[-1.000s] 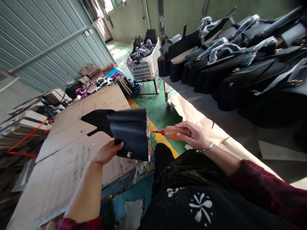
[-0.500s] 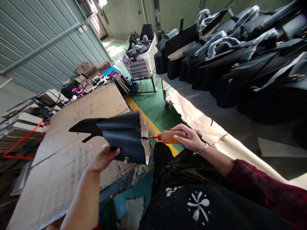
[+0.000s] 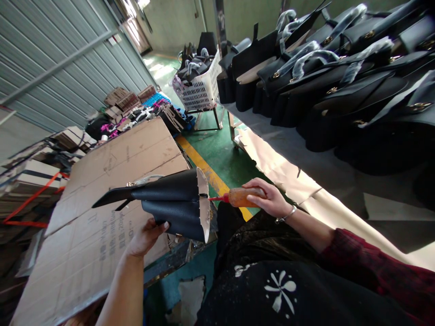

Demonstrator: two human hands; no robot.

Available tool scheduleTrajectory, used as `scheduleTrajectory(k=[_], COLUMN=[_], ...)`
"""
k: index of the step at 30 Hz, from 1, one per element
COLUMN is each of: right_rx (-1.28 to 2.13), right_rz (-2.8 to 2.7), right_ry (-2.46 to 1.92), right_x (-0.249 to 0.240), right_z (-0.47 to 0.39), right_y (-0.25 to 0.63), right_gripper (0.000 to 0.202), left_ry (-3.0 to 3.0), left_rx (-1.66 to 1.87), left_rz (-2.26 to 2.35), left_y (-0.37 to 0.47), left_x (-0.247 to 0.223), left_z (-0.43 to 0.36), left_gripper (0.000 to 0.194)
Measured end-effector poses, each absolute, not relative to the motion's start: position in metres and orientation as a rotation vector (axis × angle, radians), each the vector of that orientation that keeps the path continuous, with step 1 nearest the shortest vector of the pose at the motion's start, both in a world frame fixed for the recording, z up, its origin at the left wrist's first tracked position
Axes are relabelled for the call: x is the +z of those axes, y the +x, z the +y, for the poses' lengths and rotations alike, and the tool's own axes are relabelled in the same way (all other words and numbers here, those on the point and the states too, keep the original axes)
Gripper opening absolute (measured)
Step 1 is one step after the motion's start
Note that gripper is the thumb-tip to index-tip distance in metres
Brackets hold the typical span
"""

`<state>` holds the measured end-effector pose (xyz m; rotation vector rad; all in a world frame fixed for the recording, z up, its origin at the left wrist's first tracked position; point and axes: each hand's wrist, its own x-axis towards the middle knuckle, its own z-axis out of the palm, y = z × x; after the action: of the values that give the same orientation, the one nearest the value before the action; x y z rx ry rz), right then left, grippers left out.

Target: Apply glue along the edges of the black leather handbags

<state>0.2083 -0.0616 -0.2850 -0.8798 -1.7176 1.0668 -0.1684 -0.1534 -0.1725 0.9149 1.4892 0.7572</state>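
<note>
My left hand [image 3: 147, 236] grips the side of a black handbag [image 3: 171, 203], thumb on top and the other fingers underneath. The bag lies on its side in the air over the cardboard, its beige-lined end turned to the right and its flap pointing left. My right hand [image 3: 268, 199] is wrapped round an orange squeeze bottle [image 3: 239, 198] with a thin red nozzle. The nozzle tip is at the beige edge of the bag, near the side fold; whether it touches is too fine to tell.
Cardboard [image 3: 136, 154] covers the table under the bag. To the right, several black handbags [image 3: 326, 99] stand in rows on a paper-covered table [image 3: 288, 172]. A white basket [image 3: 200, 93] of bags stands behind, and stacked pieces [image 3: 30, 176] line the left.
The handbag has rolled and dipped slightly in my left hand, so its handle side now shows at the top. The bottle stays almost in place, its nozzle now along another part of the edge.
</note>
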Motion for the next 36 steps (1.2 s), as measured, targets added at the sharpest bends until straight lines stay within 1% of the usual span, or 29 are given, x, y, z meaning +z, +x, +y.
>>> scheduleTrajectory(k=[10,19,27,36], right_rx=[1.138,1.195,1.233,1.306], right_rz=[-1.710,-1.634,-1.579,-1.604], right_ry=[-0.923,-0.935,-0.979,-0.956], right_x=[-0.286,-0.286,-0.287,-0.287], right_z=[-0.067,-0.074,-0.069,-0.090], right_y=[0.208,0.211,0.202,0.212], right_gripper=[0.031,0.030,0.032,0.033], left_ry=[0.842,0.786,0.794,0.787], left_rx=[0.849,0.886,0.930,0.903], left_rz=[1.513,1.513,1.522,1.509], left_y=[-0.171,-0.168,-0.162,-0.161], left_x=[-0.189,-0.191,-0.190,-0.193], left_z=[-0.174,-0.178,-0.182,-0.185], left_gripper=[0.035,0.038,0.030,0.032])
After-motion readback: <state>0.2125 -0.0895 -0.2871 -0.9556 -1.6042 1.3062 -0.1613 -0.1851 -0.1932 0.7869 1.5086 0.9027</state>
